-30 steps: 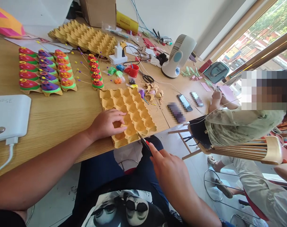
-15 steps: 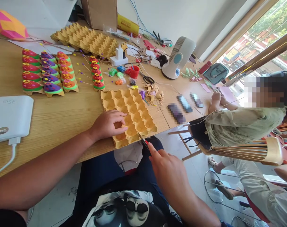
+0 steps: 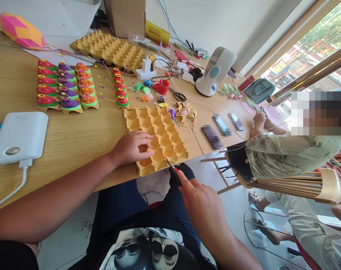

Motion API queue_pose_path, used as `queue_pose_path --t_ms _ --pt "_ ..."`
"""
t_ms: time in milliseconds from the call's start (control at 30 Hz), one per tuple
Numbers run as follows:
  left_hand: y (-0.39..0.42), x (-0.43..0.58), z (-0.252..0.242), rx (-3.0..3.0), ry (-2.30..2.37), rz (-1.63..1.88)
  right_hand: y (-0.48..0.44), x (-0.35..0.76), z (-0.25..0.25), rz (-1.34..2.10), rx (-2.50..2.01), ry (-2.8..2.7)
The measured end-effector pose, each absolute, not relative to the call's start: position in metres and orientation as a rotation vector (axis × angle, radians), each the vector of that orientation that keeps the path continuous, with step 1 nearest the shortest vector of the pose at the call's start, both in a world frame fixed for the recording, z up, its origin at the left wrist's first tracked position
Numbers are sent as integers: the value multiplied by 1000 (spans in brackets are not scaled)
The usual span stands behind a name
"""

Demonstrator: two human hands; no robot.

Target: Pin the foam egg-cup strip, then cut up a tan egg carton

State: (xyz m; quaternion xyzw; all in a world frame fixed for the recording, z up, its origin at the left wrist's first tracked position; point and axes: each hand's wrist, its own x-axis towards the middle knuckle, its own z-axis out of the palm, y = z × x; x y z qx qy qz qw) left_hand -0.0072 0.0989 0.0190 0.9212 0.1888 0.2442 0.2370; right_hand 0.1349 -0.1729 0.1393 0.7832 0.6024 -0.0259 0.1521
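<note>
A yellow cardboard egg tray (image 3: 164,141) lies at the table's front edge, its near corner jutting slightly over it. My left hand (image 3: 133,148) rests on the tray's left part, thumb and fingers curled over its ridges, holding it against the table. In my right hand (image 3: 202,198) is a knife (image 3: 172,166) with some red at the handle. Its thin blade meets the tray's near edge, right of my left hand. My palm hides most of the handle.
Painted egg-carton pieces (image 3: 68,88) stand in rows at the left, behind a white power bank (image 3: 20,137). Cardboard scraps (image 3: 184,112), scissors (image 3: 178,95), a red cup (image 3: 162,87) and a fan (image 3: 214,71) lie beyond the tray. A seated person (image 3: 288,153) is at the right.
The view has shifted slightly, so table objects appear farther right. Both hands keep nearly the same place on the tray, and the knife blade is still at its near edge.
</note>
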Motion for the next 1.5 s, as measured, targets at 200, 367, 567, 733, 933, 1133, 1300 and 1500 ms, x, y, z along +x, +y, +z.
queue_pose_path --t_ms 200,367,567,733,933,1133,1300,1500 --pt "96 -7 22 2501 516 675 -180 137 138 -55 2249 1746" --pt "97 -7 20 2502 510 687 -178 138 133 -56 2272 1763" --pt "98 -7 18 2522 495 701 -190 136 137 -18 2273 1813" --pt "98 -6 20 2519 510 695 -194 133 134 25 2253 1841" --pt "99 -6 19 2522 508 699 -199 147 131 -56 2401 1898" --pt "100 -7 18 2528 507 702 -195 147 122 -53 2503 1977" --pt "99 -7 21 2512 519 694 -193 148 120 -71 2479 1931" --pt "98 -7 21 2523 510 704 -189 141 124 -36 2387 1893"
